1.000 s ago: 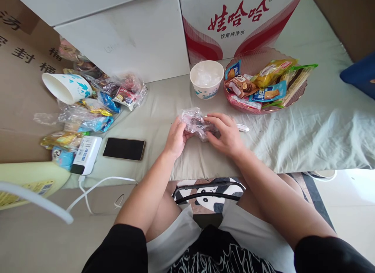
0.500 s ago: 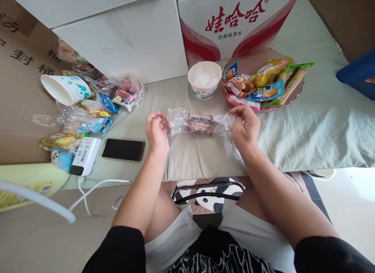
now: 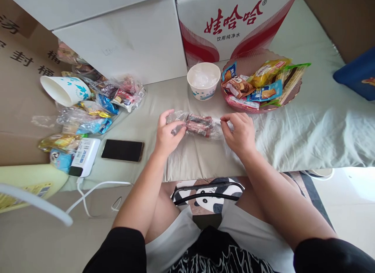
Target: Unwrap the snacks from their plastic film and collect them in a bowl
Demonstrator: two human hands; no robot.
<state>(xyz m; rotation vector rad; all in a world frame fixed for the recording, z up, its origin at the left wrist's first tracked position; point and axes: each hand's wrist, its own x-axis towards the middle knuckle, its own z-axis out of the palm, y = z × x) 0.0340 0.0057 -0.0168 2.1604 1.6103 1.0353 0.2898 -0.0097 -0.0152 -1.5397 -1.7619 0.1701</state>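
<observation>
Two dark-red packets in clear film, held between two bare hands

Item: a pair of small dark-red packets (image 3: 199,124), lying side by side within loose clear film (image 3: 216,131). Location: at the front of the pale cloth (image 3: 202,159), between the hands, nearer the person than the paper cup (image 3: 204,94) and the pink bowl (image 3: 296,94).

Change: half a second ago the hands stand farther apart and the film is drawn out lengthwise; now the left hand (image 3: 167,134) sits closer in, and the film is bunched shorter. In judgement, the stretch is relaxed and the wrapping is being worked from its ends; the packets remain inside.

Hands: the left is part-curled at the film's left end, thumb and a finger beside the packets; whether they pinch cannot be told. The right hand (image 3: 240,134) is narrow, fingertips closed on the right end.

Appearance: film transparent, creased and shiny; packets dark red with paler print, too small to read. Contents not visible.
</observation>
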